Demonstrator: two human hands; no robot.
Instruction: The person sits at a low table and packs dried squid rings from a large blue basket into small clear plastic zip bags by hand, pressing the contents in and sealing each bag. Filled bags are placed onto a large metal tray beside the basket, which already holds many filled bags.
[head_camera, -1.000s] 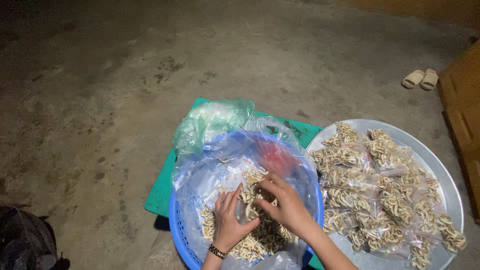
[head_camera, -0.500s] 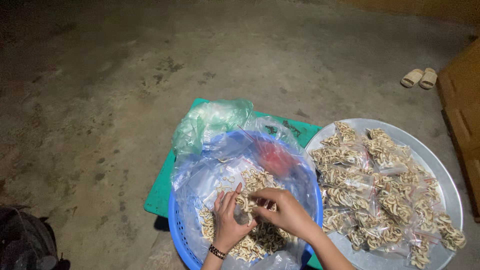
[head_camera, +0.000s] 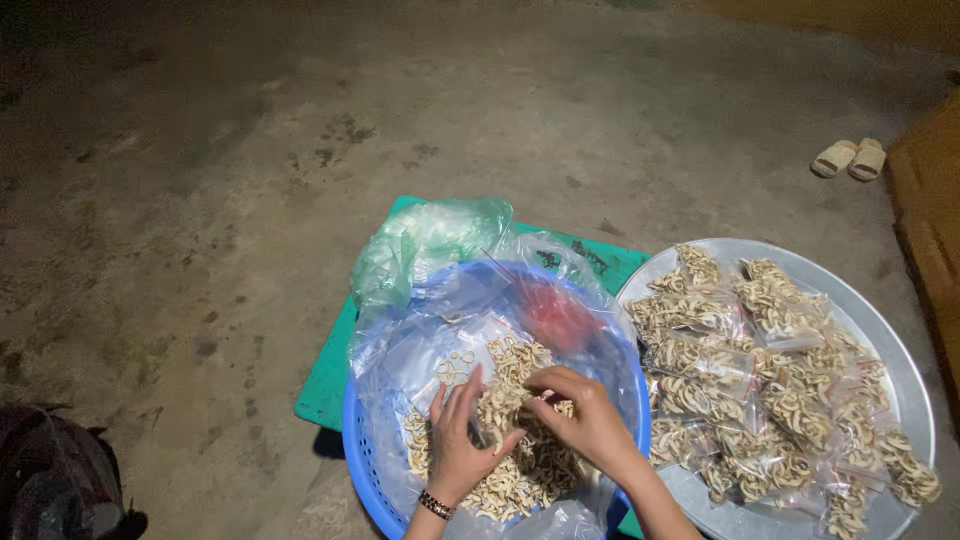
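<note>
Both hands, left (head_camera: 458, 452) and right (head_camera: 590, 425), pinch a small bag (head_camera: 470, 365) over the basin (head_camera: 362, 455), filling it with pale rings (head_camera: 520, 480). Sealing looks next, needing a firm pinch.

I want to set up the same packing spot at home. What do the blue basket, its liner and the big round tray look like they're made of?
The round blue basket looks like moulded plastic: slotted wall, slight gloss. Its clear crinkled liner looks like thin plastic film, creased and shiny. The wide round silver tray is probably aluminium or steel: dull grey sheen, thin raised rim.
</note>
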